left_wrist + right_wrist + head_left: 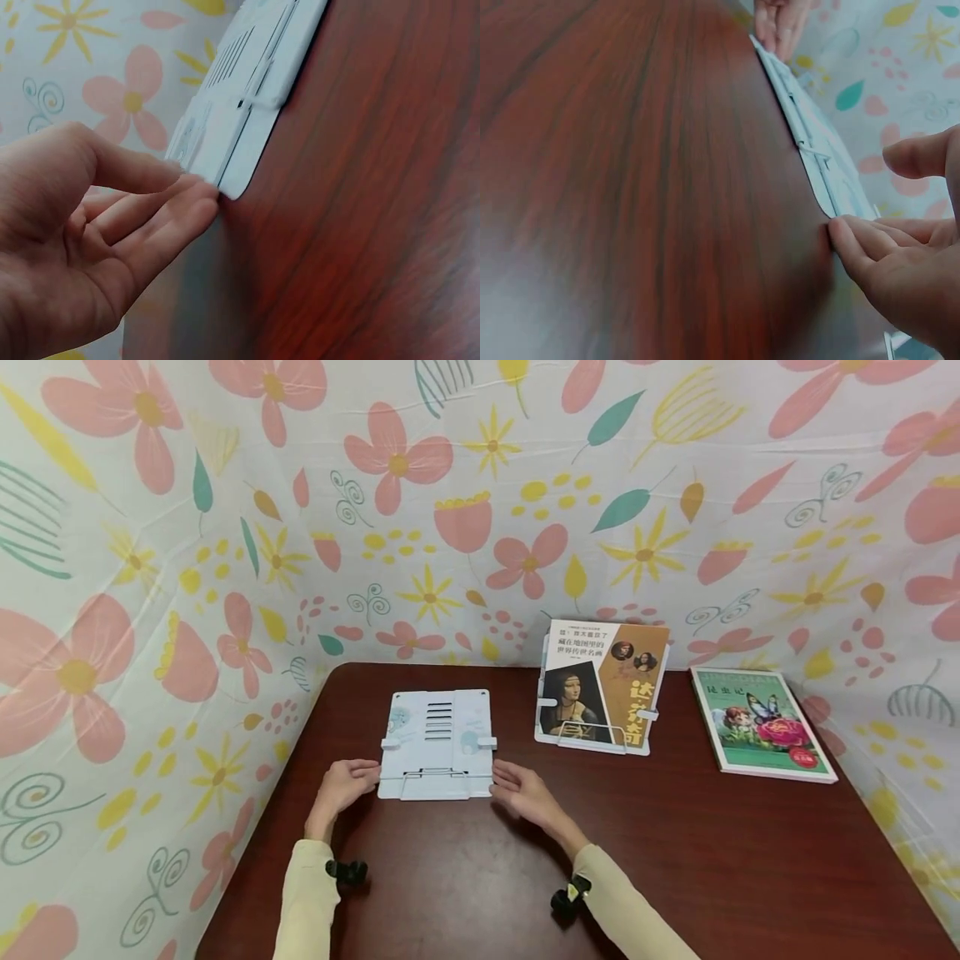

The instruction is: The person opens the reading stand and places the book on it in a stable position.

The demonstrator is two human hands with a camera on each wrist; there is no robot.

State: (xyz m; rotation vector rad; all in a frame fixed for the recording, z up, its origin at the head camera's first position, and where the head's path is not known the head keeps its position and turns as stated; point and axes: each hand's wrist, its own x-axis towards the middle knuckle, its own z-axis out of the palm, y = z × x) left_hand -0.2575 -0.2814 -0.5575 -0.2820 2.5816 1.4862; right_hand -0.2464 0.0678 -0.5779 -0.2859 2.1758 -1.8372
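Observation:
A pale book stand (438,743) with slots down its middle lies folded on the table, with small clips at both sides and a wire holder along its front. At its left edge is my left hand (345,785), fingertips against the side near the front corner. The left wrist view shows this hand's thumb (142,171) close above the fingers, by the stand's edge. On the opposite edge, my right hand (528,793) touches the front corner with extended fingers. Its thumb (919,156) is raised apart from the stand in the right wrist view.
Right of the folded stand, a second stand holds a book (603,685) with a portrait on its cover, leaning back. A green book (761,722) lies farther right, near the table's edge. Flower-patterned cloth (465,527) hangs behind and beside the brown table (465,877).

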